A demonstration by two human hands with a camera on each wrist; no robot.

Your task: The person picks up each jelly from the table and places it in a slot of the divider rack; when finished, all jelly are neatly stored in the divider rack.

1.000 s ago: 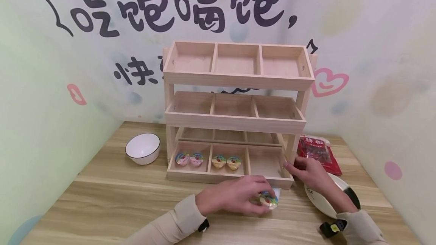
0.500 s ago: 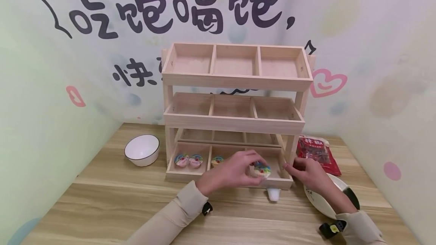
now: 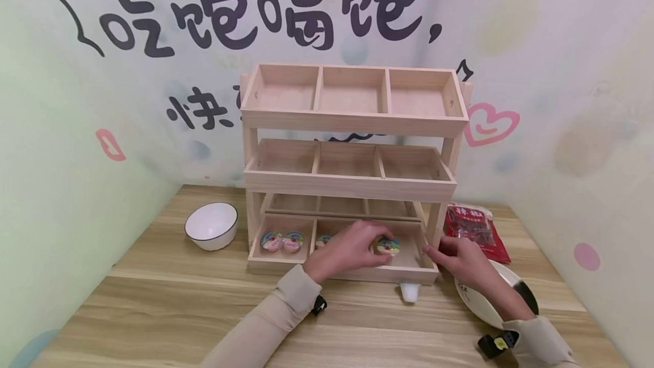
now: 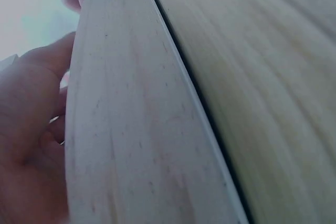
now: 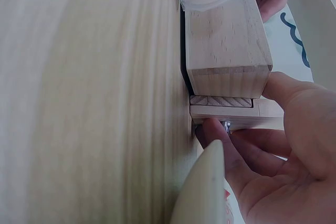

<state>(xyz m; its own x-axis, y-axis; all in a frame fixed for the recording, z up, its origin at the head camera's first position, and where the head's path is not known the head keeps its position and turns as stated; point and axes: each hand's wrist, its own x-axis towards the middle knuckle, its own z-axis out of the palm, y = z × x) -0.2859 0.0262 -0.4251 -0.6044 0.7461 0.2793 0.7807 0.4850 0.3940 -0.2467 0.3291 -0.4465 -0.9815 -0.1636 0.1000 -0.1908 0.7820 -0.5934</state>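
My left hand (image 3: pixel 349 247) pinches a small jelly cup (image 3: pixel 388 247) with a printed lid, inside the right-hand compartment of the bottom tier of a three-tier wooden rack (image 3: pixel 352 183). In the left wrist view, this hand (image 4: pixel 31 124) is behind the tier's front board (image 4: pixel 131 108). My right hand (image 3: pixel 465 260) grips the rack's lower right end, its thumb at the tier's corner in the right wrist view. Two pink jelly cups (image 3: pixel 281 242) lie in the left compartment. A yellowish jelly cup (image 3: pixel 323 241) shows in the middle one, partly covered by my left arm.
Another jelly cup (image 3: pixel 409 292) lies on the table before the rack's right end. A white bowl (image 3: pixel 211 226) stands left of the rack. On the right are a red packet of dried chillies (image 3: pixel 475 229) and a plate (image 3: pixel 477 300) under my right forearm.
My left hand has carried the jelly cup from the tabletop up over the front board and into the bottom right compartment. My right hand has kept its hold on the rack.
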